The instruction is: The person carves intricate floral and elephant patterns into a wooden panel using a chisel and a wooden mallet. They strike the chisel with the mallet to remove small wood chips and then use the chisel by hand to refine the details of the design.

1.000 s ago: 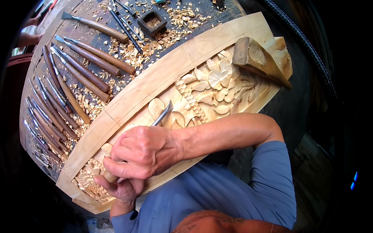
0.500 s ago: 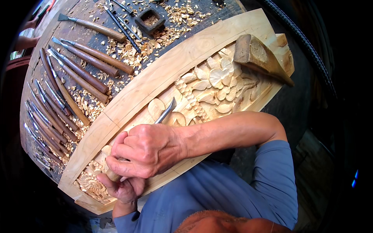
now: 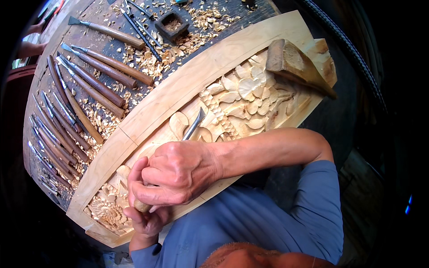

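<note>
My right hand (image 3: 176, 172) wraps over a chisel (image 3: 195, 125), its steel blade pointing up and to the right. Below it my left hand (image 3: 149, 222) is closed around the butt end of the wooden handle, its fingers partly hidden under the right. The blade tip rests on or just over a long wooden panel (image 3: 167, 96), beside a raised round petal shape. Carved flowers and leaves (image 3: 250, 91) fill the recess to the right of the blade. Another carved flower (image 3: 106, 209) lies at the panel's lower left end.
A wooden block, perhaps a mallet (image 3: 295, 64), lies on the panel's right end. Several wood-handled chisels (image 3: 91, 80) spread over the dark bench at left, among wood shavings (image 3: 212, 20). A small square dark box (image 3: 172, 26) stands behind. Someone's hand (image 3: 32, 48) shows far left.
Both hands have shifted a little to the right with the chisel. Its tip now sits slightly further right and up, and the handle's end has moved right too.
</note>
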`<state>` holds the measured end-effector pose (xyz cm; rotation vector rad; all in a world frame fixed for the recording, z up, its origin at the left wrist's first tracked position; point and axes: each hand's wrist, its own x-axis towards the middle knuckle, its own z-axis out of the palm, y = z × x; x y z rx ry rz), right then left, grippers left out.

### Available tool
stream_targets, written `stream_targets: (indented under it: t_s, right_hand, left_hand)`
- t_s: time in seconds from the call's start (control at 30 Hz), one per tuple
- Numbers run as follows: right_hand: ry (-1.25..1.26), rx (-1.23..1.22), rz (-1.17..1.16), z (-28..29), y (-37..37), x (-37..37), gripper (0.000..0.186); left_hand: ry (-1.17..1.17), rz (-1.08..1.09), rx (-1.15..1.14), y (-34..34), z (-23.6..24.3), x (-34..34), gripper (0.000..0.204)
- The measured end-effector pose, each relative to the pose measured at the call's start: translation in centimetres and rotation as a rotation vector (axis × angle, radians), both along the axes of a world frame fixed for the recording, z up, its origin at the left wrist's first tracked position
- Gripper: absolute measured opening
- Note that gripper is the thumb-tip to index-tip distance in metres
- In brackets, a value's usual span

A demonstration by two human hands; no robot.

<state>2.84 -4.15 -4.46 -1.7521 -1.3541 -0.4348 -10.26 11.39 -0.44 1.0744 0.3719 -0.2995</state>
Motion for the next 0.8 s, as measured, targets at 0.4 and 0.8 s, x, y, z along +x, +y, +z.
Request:
stream_targets:
  t_s: [0.4,0.8]
  right_hand:
    - [0.138,0.050,0.059,0.2,1.2,-0.3,0.026]
    - [0.014,-0.020,-0.005,-0.5,0.8,-0.1,0.027]
  left_hand:
    - [0.047,0.163,-0.020,0.4,-0.4,-1.1,0.118]
    - [0.073,0.172,-0.120,0.4,-0.5,-0.6,0.098]
